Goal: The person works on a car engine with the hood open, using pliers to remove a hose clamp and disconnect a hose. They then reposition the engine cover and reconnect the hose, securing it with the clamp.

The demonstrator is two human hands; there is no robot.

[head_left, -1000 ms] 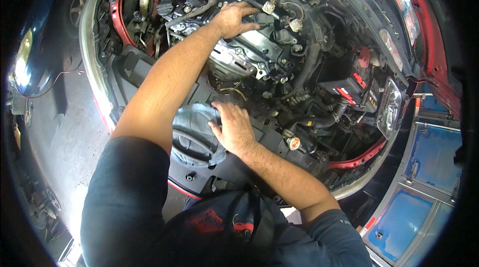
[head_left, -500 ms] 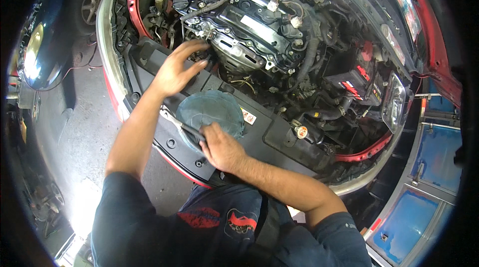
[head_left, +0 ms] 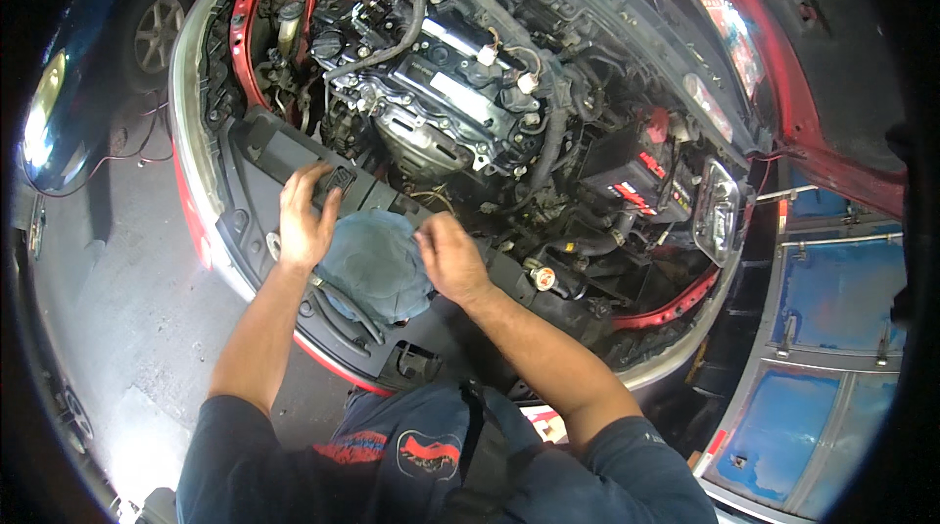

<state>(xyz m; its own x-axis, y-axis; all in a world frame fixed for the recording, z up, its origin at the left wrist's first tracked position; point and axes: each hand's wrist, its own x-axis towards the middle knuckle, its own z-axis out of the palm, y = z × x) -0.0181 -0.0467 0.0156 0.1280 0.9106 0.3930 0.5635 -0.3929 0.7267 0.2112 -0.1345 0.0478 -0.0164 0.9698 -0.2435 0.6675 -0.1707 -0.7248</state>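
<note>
My left hand (head_left: 305, 225), fingers apart, is at the left edge of a crumpled grey-blue cloth (head_left: 372, 264) on the black plastic front cover (head_left: 257, 215). My right hand (head_left: 448, 260) pinches the cloth's upper right edge with curled fingers. A long tool with a dark handle (head_left: 357, 313) lies along the cloth's lower left side, partly under it. Behind my hands is the exposed engine (head_left: 441, 98).
A battery (head_left: 627, 176) and an orange-topped cap (head_left: 544, 279) sit right of my hands. The red raised hood (head_left: 783, 83) is at upper right, blue-panelled metal cabinets (head_left: 832, 299) at lower right, and another dark car (head_left: 73, 83) at left.
My left hand has come from the engine down to the cloth. My right hand has left the tool handle it held half a second ago and moved to the cloth's upper right edge.
</note>
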